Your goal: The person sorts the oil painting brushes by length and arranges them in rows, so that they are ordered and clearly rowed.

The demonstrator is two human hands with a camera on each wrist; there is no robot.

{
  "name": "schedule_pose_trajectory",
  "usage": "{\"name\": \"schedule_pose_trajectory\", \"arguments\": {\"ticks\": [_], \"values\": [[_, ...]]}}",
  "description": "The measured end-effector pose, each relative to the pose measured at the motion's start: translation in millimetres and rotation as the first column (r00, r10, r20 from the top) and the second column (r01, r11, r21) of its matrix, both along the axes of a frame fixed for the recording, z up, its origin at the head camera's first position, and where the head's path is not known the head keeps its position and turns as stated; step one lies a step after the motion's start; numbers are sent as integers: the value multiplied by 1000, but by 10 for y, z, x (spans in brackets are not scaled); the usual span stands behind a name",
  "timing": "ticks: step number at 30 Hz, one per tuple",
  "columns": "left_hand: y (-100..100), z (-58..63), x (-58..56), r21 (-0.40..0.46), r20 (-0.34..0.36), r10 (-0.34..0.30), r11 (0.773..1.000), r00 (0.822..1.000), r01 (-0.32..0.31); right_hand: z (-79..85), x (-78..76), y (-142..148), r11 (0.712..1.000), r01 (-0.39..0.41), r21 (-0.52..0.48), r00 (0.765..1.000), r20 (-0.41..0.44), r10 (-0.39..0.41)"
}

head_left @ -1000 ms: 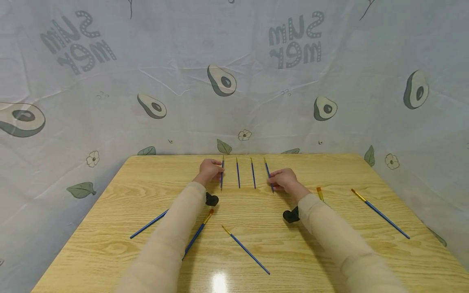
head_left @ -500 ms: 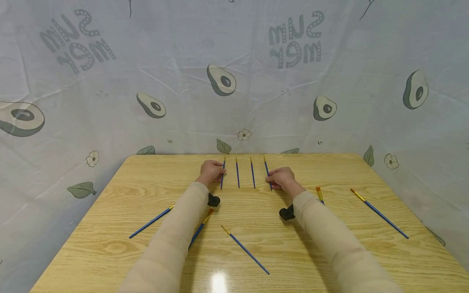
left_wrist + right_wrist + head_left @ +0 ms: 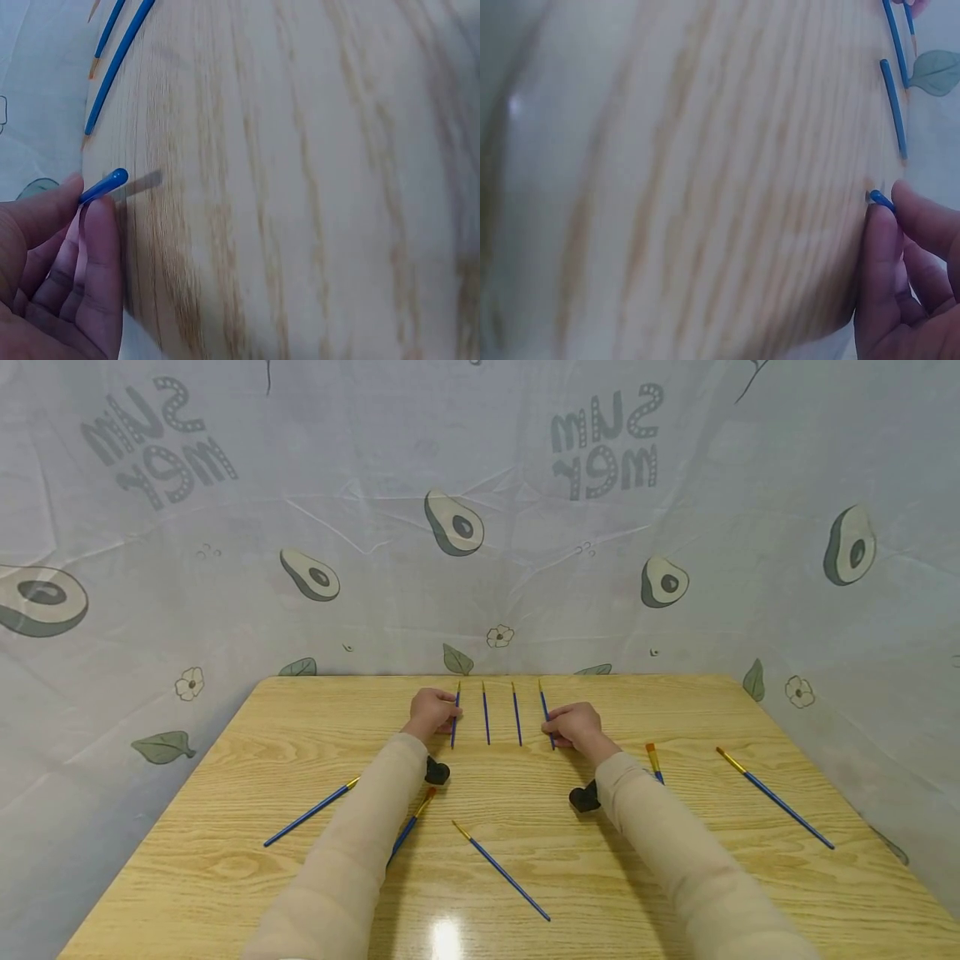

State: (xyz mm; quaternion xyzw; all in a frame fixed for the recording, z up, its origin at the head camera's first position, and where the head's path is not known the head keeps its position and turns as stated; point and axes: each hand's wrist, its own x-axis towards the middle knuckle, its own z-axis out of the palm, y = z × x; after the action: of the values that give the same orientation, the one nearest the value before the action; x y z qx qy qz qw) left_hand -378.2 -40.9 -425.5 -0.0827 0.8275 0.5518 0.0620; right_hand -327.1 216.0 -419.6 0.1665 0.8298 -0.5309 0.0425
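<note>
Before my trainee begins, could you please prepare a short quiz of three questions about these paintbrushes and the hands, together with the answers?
1. Which brush of the far row does the left hand pinch?
2. True or false: the right hand pinches the rightmost brush of that row.
3. Between these two held ones, how many more lie in the row?
A) one
B) two
C) four

Key:
1. The leftmost brush, which has a blue handle.
2. True.
3. B: the inner-left brush and the inner-right brush, neither of them touched by a hand.
</note>
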Motion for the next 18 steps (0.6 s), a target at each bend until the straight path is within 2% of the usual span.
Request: {"name": "schedule_pose_trajectory", "arguments": {"ticks": [9,18], "values": [[-4,-6,-22,-14,18,-3,1000,1000,4,27,0,-48,993,11,113,1000,-14,-10],[14,20,3,-30,10,-1,1000,1000,1,28,-11,-51,988,5,154,1000,-8,-3]]}}
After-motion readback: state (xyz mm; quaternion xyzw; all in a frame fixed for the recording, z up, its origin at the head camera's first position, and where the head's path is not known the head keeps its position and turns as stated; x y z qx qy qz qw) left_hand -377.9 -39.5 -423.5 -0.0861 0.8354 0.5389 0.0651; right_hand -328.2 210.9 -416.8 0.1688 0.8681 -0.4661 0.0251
